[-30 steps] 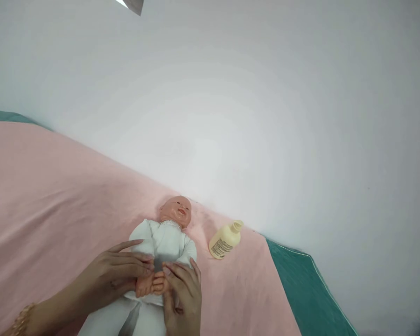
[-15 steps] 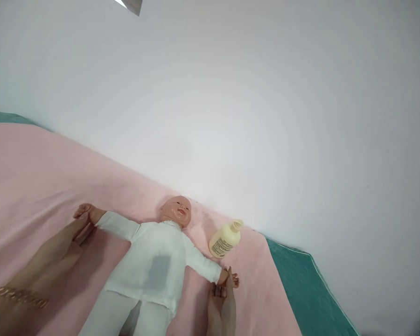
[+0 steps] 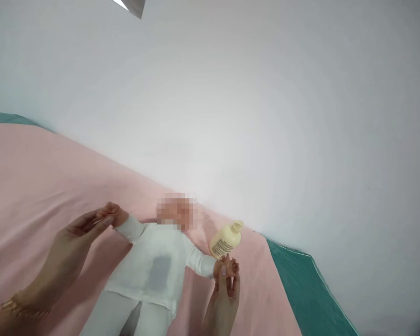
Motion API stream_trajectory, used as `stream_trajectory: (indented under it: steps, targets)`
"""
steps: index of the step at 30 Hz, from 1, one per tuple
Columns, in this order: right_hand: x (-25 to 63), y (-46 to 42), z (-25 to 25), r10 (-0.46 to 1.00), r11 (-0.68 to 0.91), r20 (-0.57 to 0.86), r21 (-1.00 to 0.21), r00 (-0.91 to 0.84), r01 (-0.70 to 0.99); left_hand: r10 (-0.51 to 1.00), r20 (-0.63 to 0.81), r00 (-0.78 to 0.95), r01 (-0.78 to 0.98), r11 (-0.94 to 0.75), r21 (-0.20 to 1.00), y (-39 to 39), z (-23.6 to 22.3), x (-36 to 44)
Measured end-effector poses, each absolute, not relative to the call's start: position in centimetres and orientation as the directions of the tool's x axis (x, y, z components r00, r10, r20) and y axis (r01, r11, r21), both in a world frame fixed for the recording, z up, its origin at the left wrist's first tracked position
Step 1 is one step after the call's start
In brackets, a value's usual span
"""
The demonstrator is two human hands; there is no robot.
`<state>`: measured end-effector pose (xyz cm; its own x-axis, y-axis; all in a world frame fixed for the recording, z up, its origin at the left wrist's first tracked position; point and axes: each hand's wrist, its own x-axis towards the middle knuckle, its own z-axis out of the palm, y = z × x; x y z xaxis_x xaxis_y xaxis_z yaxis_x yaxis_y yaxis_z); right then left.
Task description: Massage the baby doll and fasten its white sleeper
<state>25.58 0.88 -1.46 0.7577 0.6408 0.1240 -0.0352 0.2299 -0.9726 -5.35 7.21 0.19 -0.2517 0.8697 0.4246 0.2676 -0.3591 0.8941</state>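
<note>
A baby doll (image 3: 157, 261) in a white top and trousers lies on its back on a pink sheet (image 3: 38, 172), arms spread to both sides. My left hand (image 3: 79, 235), with a gold bracelet at the wrist, pinches the doll's hand on the left side between thumb and fingers. On the other side, my right hand (image 3: 225, 294) grips the doll's other hand from below, thumb on top. A pale yellow pump bottle (image 3: 226, 240) stands just beyond that doll hand. The doll's lower legs run out of view.
Behind the sheet rises a plain white wall (image 3: 266, 116). Green material (image 3: 301, 275) shows past the sheet at the right, and a strip of it at the far left. A grey corner of something hangs at the top.
Both doll hands have been lifted, and the doll's arms are more bent. My left hand has moved right and up; my right hand has moved slightly up. The bottle has stayed put.
</note>
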Motion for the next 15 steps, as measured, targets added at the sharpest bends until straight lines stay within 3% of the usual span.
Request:
stream_trajectory:
  steps: [3, 6, 8, 10, 12, 15]
  targets:
    - [23.5, 0.5, -0.9, 0.673, 0.263, 0.269, -0.958, 0.689, 0.117, 0.919, 0.343, -0.193, 0.222, -0.299, 0.928, 6.7, -1.0, -4.8]
    - [21.8, 0.3, -1.6, 0.696, 0.358, 0.491, -0.869, 0.523, 0.341, 0.791, 0.597, 0.132, 0.229, -0.611, 0.758, 6.6, -1.6, -3.2]
    - [21.1, 0.3, -2.0, 0.684, 0.489, 0.668, -0.717, 0.293, 0.497, 0.6, 0.749, 0.282, 0.202, -0.8, 0.566, 6.6, -1.8, -2.5]
    - [20.6, 0.4, -1.8, 0.632, 0.61, 0.775, -0.518, 0.026, 0.6, 0.484, 0.801, 0.352, 0.205, -0.875, 0.438, 6.6, -1.9, -2.2]
    - [20.4, 0.6, -1.2, 0.588, 0.663, 0.796, -0.371, -0.145, 0.651, 0.43, 0.809, 0.4, 0.219, -0.902, 0.372, 6.7, -2.0, -2.1]
    - [20.2, 0.6, -0.3, 0.557, 0.681, 0.796, -0.277, -0.235, 0.678, 0.376, 0.796, 0.474, 0.223, -0.926, 0.305, 6.9, -2.3, -2.1]
